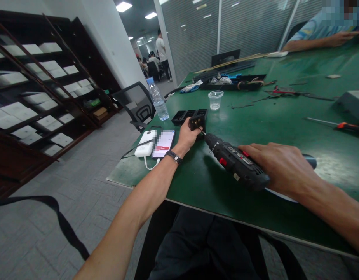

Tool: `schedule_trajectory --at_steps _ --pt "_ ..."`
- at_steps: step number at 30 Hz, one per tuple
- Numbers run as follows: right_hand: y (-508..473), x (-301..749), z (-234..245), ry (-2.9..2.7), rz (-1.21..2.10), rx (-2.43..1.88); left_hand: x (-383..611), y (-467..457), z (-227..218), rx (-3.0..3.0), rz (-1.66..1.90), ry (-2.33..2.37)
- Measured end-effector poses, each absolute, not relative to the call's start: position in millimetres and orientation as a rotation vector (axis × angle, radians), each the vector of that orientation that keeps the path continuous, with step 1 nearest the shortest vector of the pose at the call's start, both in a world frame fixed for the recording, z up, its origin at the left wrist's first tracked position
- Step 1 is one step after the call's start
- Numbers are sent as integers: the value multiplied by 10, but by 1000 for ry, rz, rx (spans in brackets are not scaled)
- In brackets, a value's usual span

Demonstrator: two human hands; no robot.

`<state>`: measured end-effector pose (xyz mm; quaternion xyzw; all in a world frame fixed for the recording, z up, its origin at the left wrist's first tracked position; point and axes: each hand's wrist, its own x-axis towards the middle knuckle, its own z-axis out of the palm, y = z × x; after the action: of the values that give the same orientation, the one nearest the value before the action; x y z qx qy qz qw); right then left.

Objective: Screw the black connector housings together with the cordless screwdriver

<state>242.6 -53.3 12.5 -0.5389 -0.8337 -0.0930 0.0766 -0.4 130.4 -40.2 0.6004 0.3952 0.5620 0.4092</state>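
You are working at a green worktop (191, 182), your left hand (187, 137) gripping a small black block (197, 122) beside a 3-section black tray (178, 118). Your right hand (280, 165) is wrapping around a drill (234, 160), its bit pointing at the block. A bottle (158, 102) and clear cup (215, 101) are standing nearby. Dark shelves (93, 50) are lining the left; a glass partition (194, 41) is rising behind.

1. I saw the left hand (188, 137) hold a small black block (197, 122) over the green worktop (187, 179).
2. The right hand (284, 167) gripped a black drill (236, 161), pointing at the block.
3. A water bottle (158, 101) stood nearby.
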Motion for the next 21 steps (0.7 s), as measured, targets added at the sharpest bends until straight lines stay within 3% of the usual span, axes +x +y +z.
schedule_trajectory --at_steps 21 --pt "-512 2435 142 -2510 -226 -1641 11 1249 -363 1494 1413 990"
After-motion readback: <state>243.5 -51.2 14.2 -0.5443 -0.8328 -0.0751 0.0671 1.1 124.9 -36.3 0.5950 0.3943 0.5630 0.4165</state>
